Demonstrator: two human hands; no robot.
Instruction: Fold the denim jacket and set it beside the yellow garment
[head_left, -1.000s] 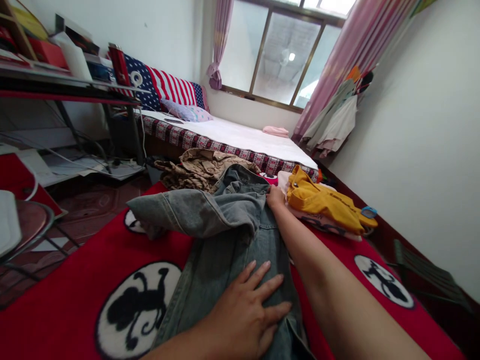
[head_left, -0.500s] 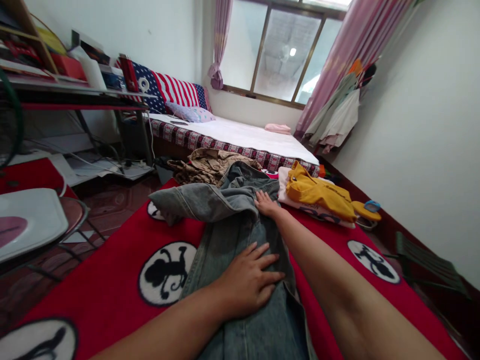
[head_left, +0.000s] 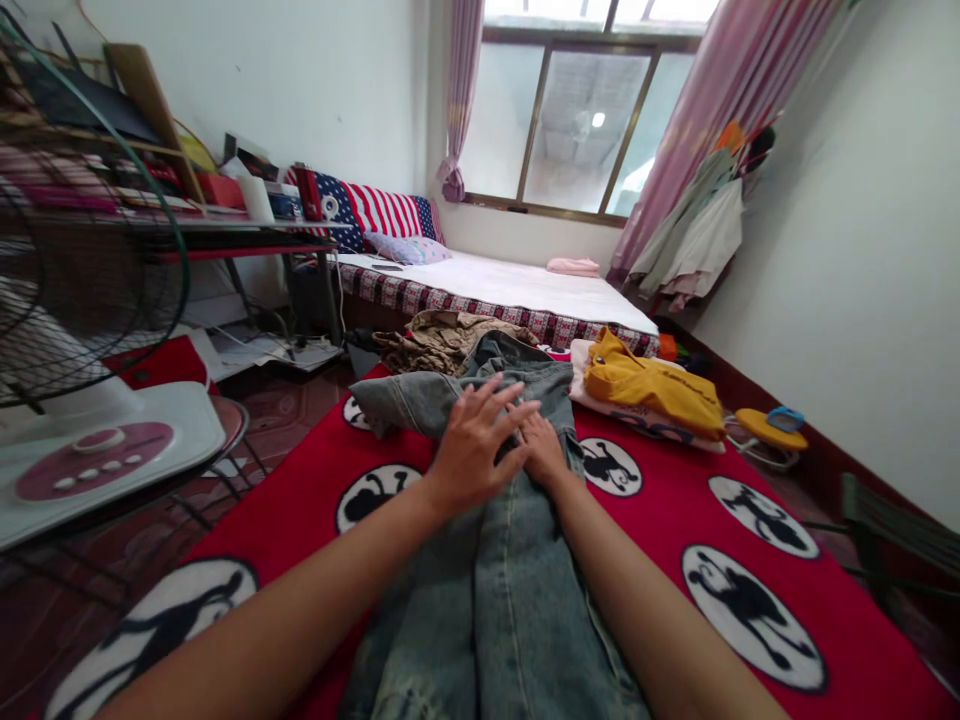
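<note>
A faded denim jacket [head_left: 502,580] lies lengthwise on a red blanket [head_left: 675,510] printed with black-and-white round figures. My left hand [head_left: 476,445] rests on the jacket's folded sleeve, fingers stretched and spread. My right hand [head_left: 541,450] lies flat on the denim just right of it, partly covered by the left hand's fingers. Neither hand grips the cloth.
A yellow garment [head_left: 652,385] sits on a folded pile at the right. A tan camouflage garment [head_left: 442,340] lies beyond the jacket. Behind are a bed [head_left: 517,290], a cluttered desk [head_left: 187,215], a fan [head_left: 82,330] at the left, and a yellow hanger [head_left: 769,430].
My left hand slid forward up the jacket to the folded sleeve. My right hand drew back toward me and now lies beside it. The view pulled back and swung left.
</note>
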